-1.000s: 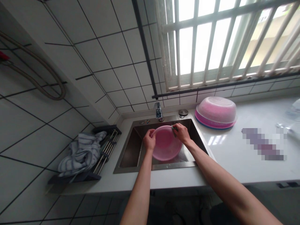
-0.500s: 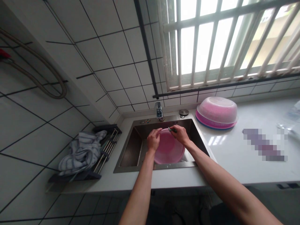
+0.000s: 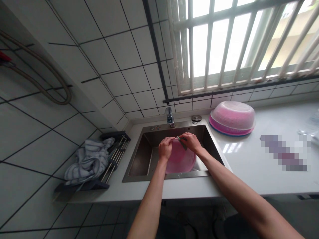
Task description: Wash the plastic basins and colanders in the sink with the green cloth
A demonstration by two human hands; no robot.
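A pink plastic basin [image 3: 180,161] stands inside the steel sink [image 3: 141,162], its open side showing towards me. My left hand [image 3: 165,148] is closed on the basin's far left rim. Close beside it, my right hand [image 3: 191,142] pinches a thin green scouring pad [image 3: 183,142] against the far edge of the basin. Part of the pad hangs down over the inside of the basin. The fingertips of both hands nearly meet at the rim. The basin's underside is hidden.
Behind the sink stands a chrome faucet [image 3: 169,117], with a metal drain plug [image 3: 196,118] to its right. Stacked pink basins [image 3: 231,118] lie upside down on the counter. On the left, a striped towel [image 3: 88,162] rests on a rack [image 3: 116,160]. Clear plastic [image 3: 314,127] lies far right.
The scouring pad now hangs further down inside the basin. Both hands have shifted slightly along the rim, and the basin's rim sits a little lower. The view has moved slightly.
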